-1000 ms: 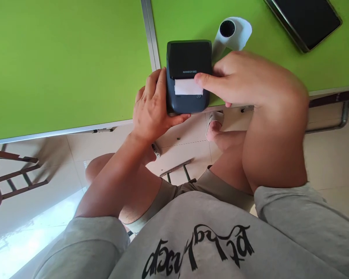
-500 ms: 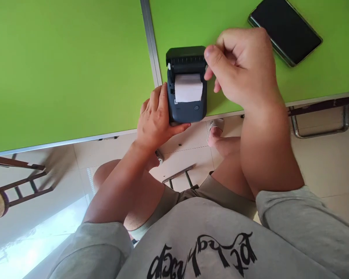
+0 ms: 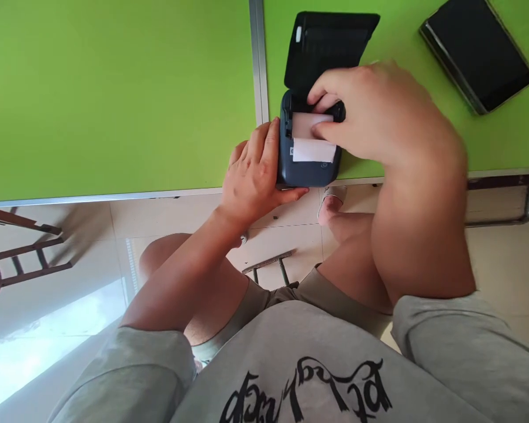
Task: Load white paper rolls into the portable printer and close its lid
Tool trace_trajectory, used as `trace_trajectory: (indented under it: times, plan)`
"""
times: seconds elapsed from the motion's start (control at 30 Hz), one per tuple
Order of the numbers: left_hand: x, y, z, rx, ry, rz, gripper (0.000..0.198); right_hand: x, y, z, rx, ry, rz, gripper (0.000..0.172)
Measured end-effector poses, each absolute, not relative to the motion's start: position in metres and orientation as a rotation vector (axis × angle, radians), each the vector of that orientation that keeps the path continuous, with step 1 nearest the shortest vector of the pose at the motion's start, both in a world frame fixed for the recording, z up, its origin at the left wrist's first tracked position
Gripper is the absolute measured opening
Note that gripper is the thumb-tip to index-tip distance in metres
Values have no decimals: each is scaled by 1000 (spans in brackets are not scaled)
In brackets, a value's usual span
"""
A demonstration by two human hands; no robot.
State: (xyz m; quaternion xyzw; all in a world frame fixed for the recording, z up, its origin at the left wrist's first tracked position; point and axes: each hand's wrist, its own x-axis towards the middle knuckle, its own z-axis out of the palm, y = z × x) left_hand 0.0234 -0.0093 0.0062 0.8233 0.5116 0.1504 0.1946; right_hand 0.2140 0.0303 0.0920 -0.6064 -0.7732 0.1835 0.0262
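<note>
A small dark grey label printer (image 3: pixel 304 170) sits at the near edge of the green table (image 3: pixel 114 100). Its lid (image 3: pixel 330 47) stands fully open, tipped away from me. My left hand (image 3: pixel 255 176) wraps the printer's left side and front corner, holding it. My right hand (image 3: pixel 379 117) reaches into the open bay, thumb and fingers pinched on the white paper roll (image 3: pixel 311 126). A strip of white paper lies over the printer's front.
A dark phone (image 3: pixel 478 53) lies face up at the table's far right. A metal seam (image 3: pixel 258 64) divides the tabletop. Below the edge are my knees, a foot in a sandal (image 3: pixel 332 202), a tiled floor and a wooden stool (image 3: pixel 9 258) at left.
The printer lid went from shut to fully open. My right hand left the lid and moved down onto the paper roll inside. My left hand kept its hold.
</note>
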Motion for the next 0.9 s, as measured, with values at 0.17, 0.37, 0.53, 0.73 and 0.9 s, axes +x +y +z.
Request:
trace_trajectory:
  times: [0.17, 0.37, 0.53, 0.73, 0.9]
  plan:
    - [23, -10, 6, 2312, 1435, 424, 119, 213, 41, 99, -1898, -2490, 632, 32]
    - [22, -10, 3, 2344, 1436, 430, 117, 226, 34, 108, -1744, -2320, 791, 35]
    - [22, -10, 3, 2432, 1468, 382, 121, 249, 36, 80, -1095, -1669, 1380, 25]
    - [21, -10, 3, 2525, 1471, 432, 122, 267, 42, 67, -1059, -709, 1207, 31]
    - [20, -9, 2, 2566, 1495, 434, 117, 285, 53, 52, -1337, -531, 921, 11]
